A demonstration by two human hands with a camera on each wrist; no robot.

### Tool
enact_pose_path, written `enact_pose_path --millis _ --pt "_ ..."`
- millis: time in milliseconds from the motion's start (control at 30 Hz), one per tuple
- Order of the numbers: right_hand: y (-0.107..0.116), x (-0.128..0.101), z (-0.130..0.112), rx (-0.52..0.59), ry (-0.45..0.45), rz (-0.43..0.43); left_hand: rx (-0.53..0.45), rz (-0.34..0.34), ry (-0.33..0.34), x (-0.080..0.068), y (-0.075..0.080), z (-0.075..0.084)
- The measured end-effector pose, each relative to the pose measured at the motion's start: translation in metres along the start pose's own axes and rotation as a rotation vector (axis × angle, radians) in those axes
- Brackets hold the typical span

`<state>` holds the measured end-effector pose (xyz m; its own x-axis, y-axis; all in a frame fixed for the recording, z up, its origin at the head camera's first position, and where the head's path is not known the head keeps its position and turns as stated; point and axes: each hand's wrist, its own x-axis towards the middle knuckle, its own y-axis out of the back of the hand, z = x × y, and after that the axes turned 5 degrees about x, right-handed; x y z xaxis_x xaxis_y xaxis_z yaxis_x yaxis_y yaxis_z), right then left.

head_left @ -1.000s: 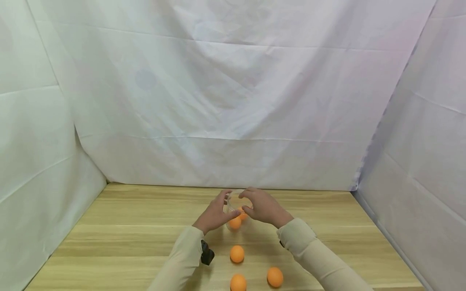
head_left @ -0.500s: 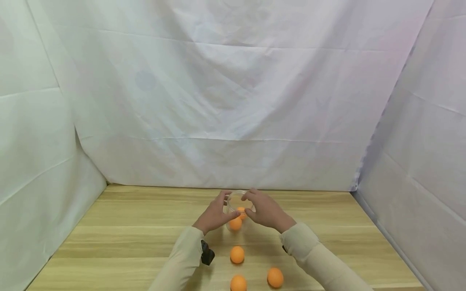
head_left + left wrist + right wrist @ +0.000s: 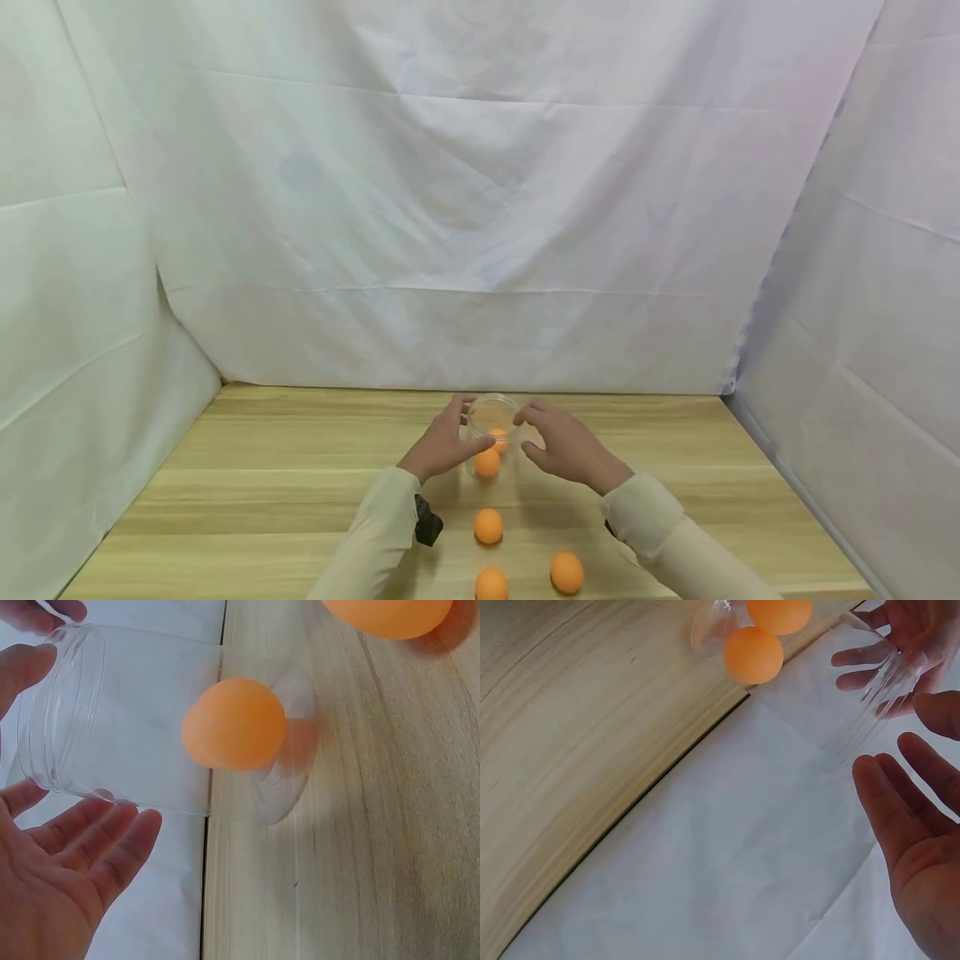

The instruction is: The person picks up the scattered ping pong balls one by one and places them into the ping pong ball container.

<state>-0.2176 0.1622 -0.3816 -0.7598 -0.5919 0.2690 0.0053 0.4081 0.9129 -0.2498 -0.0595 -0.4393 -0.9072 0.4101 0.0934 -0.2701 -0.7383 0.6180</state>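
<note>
Jar position relative to hands

The clear jar (image 3: 491, 433) stands upright, holding two orange balls (image 3: 487, 462). Left hand (image 3: 444, 443) at 9 o'clock grips its wall; right hand (image 3: 566, 446) at 3 o'clock, fingers relaxed, just apart.

A clear plastic jar (image 3: 491, 433) stands upright on the counter (image 3: 262, 492), two orange balls (image 3: 487, 462) inside.

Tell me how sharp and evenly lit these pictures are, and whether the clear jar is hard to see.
Head view: soft even light, sharp, clear jar faint against the cloth. Left wrist view: ball sharp, soft shadows on the table. Right wrist view: table edge bowed by the lens.
</note>
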Motion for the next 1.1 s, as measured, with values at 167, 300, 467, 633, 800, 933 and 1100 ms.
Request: enact_pose_path --millis 167,300,467,633,800,933,1100 --pt "0.004 -0.009 -0.005 -0.033 -0.005 -0.03 -0.003 0.007 0.001 0.0 0.001 0.001" --pt "0.004 -0.016 -0.008 -0.044 -0.009 -0.062 -0.006 0.011 -0.004 0.0 0.0 0.001" --pt "0.002 -0.026 -0.009 -0.04 -0.021 -0.094 -0.015 0.01 0.006 0.001 -0.001 0.002" --pt "0.001 -0.035 -0.01 -0.03 -0.026 -0.126 -0.014 0.008 0.015 0.001 -0.001 0.002" --pt "0.0 -0.045 -0.012 -0.008 -0.037 -0.16 -0.009 0.004 0.008 0.001 0.0 0.002" --pt "-0.001 -0.052 -0.015 0.018 -0.037 -0.181 -0.008 0.002 0.006 0.001 0.0 0.002" --pt "-0.002 -0.061 -0.019 0.092 -0.063 -0.258 -0.005 0.004 0.004 0.001 0.0 0.001"
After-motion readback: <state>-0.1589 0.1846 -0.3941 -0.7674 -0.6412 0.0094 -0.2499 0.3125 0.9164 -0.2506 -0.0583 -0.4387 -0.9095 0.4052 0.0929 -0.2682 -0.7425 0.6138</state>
